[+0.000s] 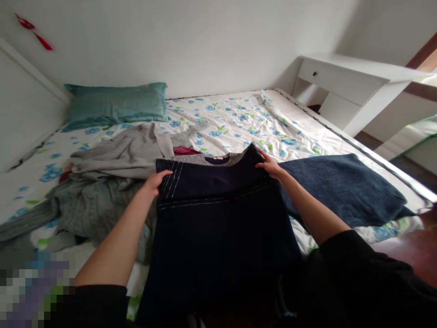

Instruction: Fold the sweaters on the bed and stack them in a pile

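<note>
Bed: you stand at the near edge of the floral-sheeted bed (239,114).
Navy garment: the navy garment (218,228) lies in the middle in front of you, neckline at the far end, hem hanging toward you.
Grey heap: the grey clothes heap (112,182) sits crumpled on the left, touching the navy garment's far left corner.
Blue knit: the blue knit piece (344,187) lies flat on the right.
Left hand: your left hand (155,181) curls its fingers closed over the far left shoulder.
Right hand: your right hand (271,167) pinches the far right shoulder.
Progress: as I judge it, the garment is spread out but shows no fold; the heap looks unsorted.
</note>
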Available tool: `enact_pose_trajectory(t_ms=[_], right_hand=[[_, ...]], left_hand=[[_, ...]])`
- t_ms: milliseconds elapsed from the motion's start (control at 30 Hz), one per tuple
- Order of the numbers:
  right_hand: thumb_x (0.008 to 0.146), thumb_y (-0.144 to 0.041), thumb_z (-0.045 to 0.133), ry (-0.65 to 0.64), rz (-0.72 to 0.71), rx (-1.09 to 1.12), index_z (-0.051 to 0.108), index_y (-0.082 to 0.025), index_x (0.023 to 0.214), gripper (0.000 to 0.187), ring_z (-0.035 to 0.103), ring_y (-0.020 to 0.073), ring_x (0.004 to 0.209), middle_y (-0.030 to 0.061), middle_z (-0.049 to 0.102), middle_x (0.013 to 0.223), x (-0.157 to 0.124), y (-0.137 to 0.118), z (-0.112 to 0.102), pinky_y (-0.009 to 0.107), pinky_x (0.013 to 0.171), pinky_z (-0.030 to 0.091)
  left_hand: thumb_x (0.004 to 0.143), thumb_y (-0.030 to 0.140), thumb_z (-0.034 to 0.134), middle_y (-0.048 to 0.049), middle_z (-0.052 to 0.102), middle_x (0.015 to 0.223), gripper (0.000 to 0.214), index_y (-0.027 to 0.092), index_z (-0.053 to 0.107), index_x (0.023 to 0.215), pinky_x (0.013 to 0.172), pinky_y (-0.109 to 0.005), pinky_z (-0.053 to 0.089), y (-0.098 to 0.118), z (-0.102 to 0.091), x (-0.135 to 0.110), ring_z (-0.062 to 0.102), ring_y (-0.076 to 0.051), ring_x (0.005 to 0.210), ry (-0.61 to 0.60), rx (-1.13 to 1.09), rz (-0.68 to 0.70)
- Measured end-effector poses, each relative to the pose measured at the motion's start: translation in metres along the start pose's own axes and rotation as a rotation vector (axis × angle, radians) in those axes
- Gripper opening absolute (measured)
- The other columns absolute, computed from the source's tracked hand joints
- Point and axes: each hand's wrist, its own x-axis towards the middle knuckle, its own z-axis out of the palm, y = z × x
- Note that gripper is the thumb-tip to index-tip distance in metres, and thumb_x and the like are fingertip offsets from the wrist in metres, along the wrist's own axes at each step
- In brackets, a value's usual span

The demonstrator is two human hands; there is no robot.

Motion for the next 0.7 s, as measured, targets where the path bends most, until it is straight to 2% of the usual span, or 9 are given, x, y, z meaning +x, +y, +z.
enact_pose_trajectory(t_ms=[67,167,233,300,367,433,500,600,700], right_hand=[[0.081,-0.026,0.084,0.007,-0.120,0.003,0.042,-0.030,0.177,0.105,0.081,0.0248,0.106,0.0031,0.080,0.137,0.027,-0.024,-0.008,0.044,0.096,0.071],[0.087,-0.036,0.087,0.132,-0.232,-0.056,0.045,-0.025,0.176,0.099,0.080,0.0274,0.113,0.0082,0.080,0.138,0.068,-0.050,-0.013,0.047,0.101,0.068],[0.092,-0.042,0.087,0.263,-0.218,-0.160,0.050,-0.020,0.171,0.090,0.079,0.0282,0.116,0.0124,0.079,0.139,0.080,-0.056,-0.010,0.049,0.104,0.067],[0.094,-0.043,0.086,0.358,-0.107,-0.320,0.054,-0.016,0.167,0.084,0.080,0.0275,0.114,0.0167,0.077,0.141,0.071,-0.051,-0.005,0.050,0.105,0.066],[0.093,-0.038,0.087,0.342,0.066,-0.506,0.057,-0.013,0.164,0.081,0.081,0.0265,0.109,0.0190,0.077,0.139,0.041,-0.036,-0.001,0.047,0.102,0.067],[0.090,-0.034,0.091,0.213,0.235,-0.667,0.062,-0.011,0.159,0.077,0.082,0.0264,0.101,0.0177,0.080,0.131,-0.006,-0.015,-0.003,0.039,0.096,0.067],[0.087,-0.034,0.096,0.061,0.348,-0.750,0.071,-0.012,0.147,0.069,0.082,0.0251,0.093,0.0135,0.083,0.117,-0.061,0.006,-0.012,0.031,0.088,0.066],[0.086,-0.042,0.098,-0.041,0.464,-0.688,0.073,-0.015,0.140,0.066,0.078,0.0193,0.081,0.0082,0.081,0.104,-0.139,0.023,-0.031,0.025,0.076,0.064],[0.080,-0.053,0.102,-0.202,0.610,-0.521,0.071,-0.019,0.139,0.075,0.074,0.0176,0.072,0.0044,0.077,0.090,-0.197,0.024,-0.044,0.026,0.067,0.063]], left_hand=[[0.094,0.051,0.081,-0.0039,0.077,0.080,0.051,0.008,0.070,0.120,0.096,-0.051,0.066,0.014,-0.010,0.012,0.073,-0.023,0.088,0.067,-0.054,0.017],[0.109,0.042,0.070,-0.0035,0.081,0.107,0.052,0.010,0.058,0.148,0.107,-0.042,0.061,0.032,-0.022,0.027,0.069,-0.014,0.096,0.151,-0.131,0.088],[0.114,0.039,0.064,-0.0036,0.080,0.122,0.051,0.014,0.052,0.156,0.111,-0.039,0.057,0.034,-0.026,0.026,0.066,-0.010,0.097,0.179,-0.159,0.104],[0.112,0.040,0.071,-0.0045,0.079,0.125,0.055,0.015,0.051,0.156,0.113,-0.041,0.055,0.023,-0.028,0.014,0.063,-0.010,0.096,0.182,-0.147,0.070],[0.100,0.043,0.087,-0.0061,0.080,0.115,0.065,0.014,0.056,0.149,0.112,-0.045,0.055,-0.001,-0.029,-0.008,0.064,-0.013,0.092,0.154,-0.112,0.001],[0.083,0.048,0.100,-0.0070,0.080,0.106,0.073,0.016,0.063,0.138,0.107,-0.047,0.058,-0.035,-0.033,-0.040,0.069,-0.018,0.092,0.063,-0.047,-0.077],[0.069,0.058,0.105,-0.0093,0.081,0.109,0.079,0.020,0.068,0.127,0.103,-0.043,0.061,-0.069,-0.039,-0.076,0.076,-0.024,0.102,-0.055,0.060,-0.124],[0.055,0.069,0.105,-0.0133,0.081,0.123,0.087,0.023,0.071,0.120,0.103,-0.039,0.062,-0.106,-0.053,-0.132,0.077,-0.032,0.123,-0.137,0.171,-0.125],[0.051,0.070,0.104,-0.0119,0.079,0.120,0.089,0.023,0.070,0.118,0.097,-0.039,0.064,-0.119,-0.064,-0.180,0.076,-0.032,0.120,-0.227,0.173,-0.167]])
